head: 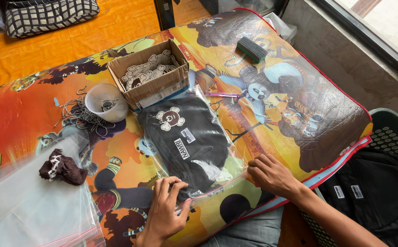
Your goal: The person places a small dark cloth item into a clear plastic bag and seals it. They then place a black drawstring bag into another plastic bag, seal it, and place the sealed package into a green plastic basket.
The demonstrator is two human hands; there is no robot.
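We find a black folded garment (187,142), bearing a white skull-shaped patch, sealed inside a clear plastic bag (217,176) that lies on the counter (272,105), a surface covered with a bright cartoon-printed sheet. The bag's long axis runs from about 11 o'clock, near the cardboard box (151,73) of cut-out patches, down to about 5 o'clock, where its open mouth meets both hands. The left hand (164,208) sits at the bag's 6 o'clock corner, its grip pressed together, thumb and fingers pinching the plastic edge over the garment's lower hem. The right hand (272,176) rests at the 4 o'clock corner, fingers curled flat on the bag's rim; we cannot tell whether it pinches or merely presses. The garment lies toward 12 o'clock from the left hand, which is the nearer to it. A white cup (105,100) with loose metal chain stands at 10 o'clock, and a stack of empty bags (29,206) at 8 o'clock.
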